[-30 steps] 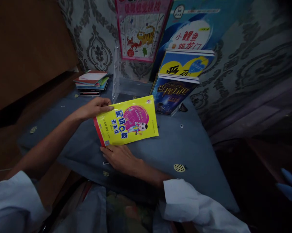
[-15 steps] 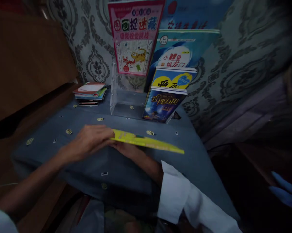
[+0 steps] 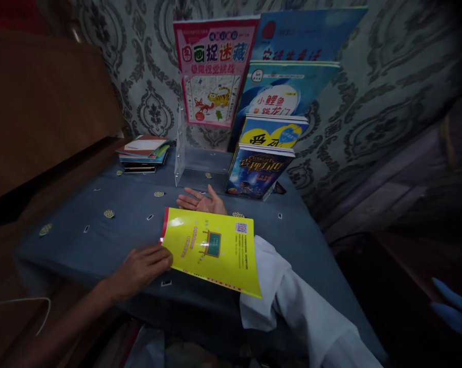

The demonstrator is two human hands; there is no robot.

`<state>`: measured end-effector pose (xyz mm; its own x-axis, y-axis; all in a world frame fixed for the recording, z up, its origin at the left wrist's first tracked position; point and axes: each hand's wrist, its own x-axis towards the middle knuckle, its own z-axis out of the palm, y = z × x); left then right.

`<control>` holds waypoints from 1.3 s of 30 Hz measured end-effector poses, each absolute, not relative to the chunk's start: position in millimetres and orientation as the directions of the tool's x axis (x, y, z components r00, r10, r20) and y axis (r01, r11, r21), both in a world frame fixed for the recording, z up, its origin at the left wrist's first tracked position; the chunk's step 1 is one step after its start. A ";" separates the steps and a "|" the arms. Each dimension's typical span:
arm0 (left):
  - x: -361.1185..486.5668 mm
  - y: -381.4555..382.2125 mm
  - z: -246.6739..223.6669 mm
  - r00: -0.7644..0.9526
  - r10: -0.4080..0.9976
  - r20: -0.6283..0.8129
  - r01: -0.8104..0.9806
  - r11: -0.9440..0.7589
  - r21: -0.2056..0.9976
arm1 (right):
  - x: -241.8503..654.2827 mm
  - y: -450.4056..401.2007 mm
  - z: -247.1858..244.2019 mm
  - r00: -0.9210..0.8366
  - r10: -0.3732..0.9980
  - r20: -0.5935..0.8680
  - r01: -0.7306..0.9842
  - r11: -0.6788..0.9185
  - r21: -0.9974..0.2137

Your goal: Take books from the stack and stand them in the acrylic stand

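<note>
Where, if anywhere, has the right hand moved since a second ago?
Yes: the right hand has moved forward, nearer the clear stand, and now shows palm up beyond the yellow book.

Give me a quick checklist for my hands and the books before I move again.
1. Left hand gripping the thin, glossy yellow booklet: ok, at one corner.
2. Right hand gripping it too: not ok, fingers open, palm showing.
3. Right forearm touching the booklet's underside: cannot tell, hidden.
4. Clear acrylic stand upright: ok.
5. Pink-bordered picture book standing, cover outward: ok.
6. Stack of thin multicoloured books apart from both hands: ok.
</note>
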<state>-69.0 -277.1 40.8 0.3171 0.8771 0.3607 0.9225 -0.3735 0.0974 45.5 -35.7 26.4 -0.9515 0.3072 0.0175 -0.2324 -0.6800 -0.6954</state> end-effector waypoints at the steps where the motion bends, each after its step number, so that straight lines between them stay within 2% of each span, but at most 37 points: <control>1: -68.8 -277.6 40.5 0.339 0.878 0.338 0.910 -0.397 0.121 | 44.4 -32.7 29.2 -0.957 0.290 0.010 -0.216 -0.691 -0.690; 5: -72.2 -273.5 45.2 0.361 0.904 0.228 0.855 -0.419 0.306 | 42.7 -27.9 37.9 -0.960 0.280 0.012 -0.213 -0.701 -0.680; 7: -79.4 -265.2 43.3 0.327 0.919 0.222 0.849 -0.389 0.358 | 43.2 -28.0 40.3 -0.962 0.275 0.008 -0.207 -0.705 -0.679; 10: -96.2 -241.4 31.1 0.074 0.946 0.314 0.911 -0.192 0.365 | 45.2 -29.9 43.3 -0.963 0.271 -0.007 -0.193 -0.705 -0.682; 12: -109.1 -219.9 21.7 -0.107 0.928 0.356 0.906 -0.056 0.419 | 46.7 -31.9 45.1 -0.960 0.280 -0.012 -0.196 -0.701 -0.686; 13: -115.5 -209.0 18.4 -0.124 0.930 0.346 0.886 -0.054 0.461 | 47.4 -32.9 45.9 -0.959 0.284 -0.013 -0.197 -0.698 -0.688; 16: -131.6 -182.3 18.3 -0.021 0.971 0.239 0.807 -0.125 0.577 | 48.6 -35.2 46.8 -0.958 0.288 -0.009 -0.201 -0.690 -0.696; 19: -139.7 -170.2 31.2 0.083 0.991 0.104 0.777 -0.130 0.616 | 50.8 -35.2 45.1 -0.956 0.292 0.021 -0.217 -0.659 -0.720; 22: -139.9 -169.2 44.6 0.102 0.992 0.073 0.832 -0.125 0.541 | 58.7 -31.0 40.6 -0.940 0.338 0.041 -0.242 -0.576 -0.781; 27: -146.4 -166.8 38.6 -0.013 0.963 0.269 0.965 -0.059 0.257 | 92.3 -11.9 22.6 -0.876 0.477 -0.062 -0.217 -0.506 -0.835; 31: -163.1 -155.4 18.9 -0.057 0.946 0.318 0.993 0.021 0.115 | 123.7 2.7 5.5 -0.837 0.547 -0.018 -0.268 -0.438 -0.858; 33: -168.4 -150.0 12.1 -0.072 0.948 0.309 0.996 0.049 0.080 | 134.1 4.6 -1.8 -0.791 0.612 -0.010 -0.222 -0.302 -0.927; 36: -168.3 -146.5 9.7 -0.106 0.949 0.296 0.994 0.090 0.068 | 141.5 0.1 -11.7 -0.720 0.689 0.086 -0.056 0.066 -0.996; 39: -161.2 -150.0 15.5 -0.183 0.940 0.288 0.983 0.173 0.060 | 142.7 -8.3 -19.9 -0.681 0.688 0.251 0.095 0.422 -0.901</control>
<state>-161.2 -150.0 15.5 -0.1828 0.9401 0.2876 0.9831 0.1729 0.0598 142.7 -8.3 -19.9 -0.6813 0.6877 0.2507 0.0948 0.4225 -0.9014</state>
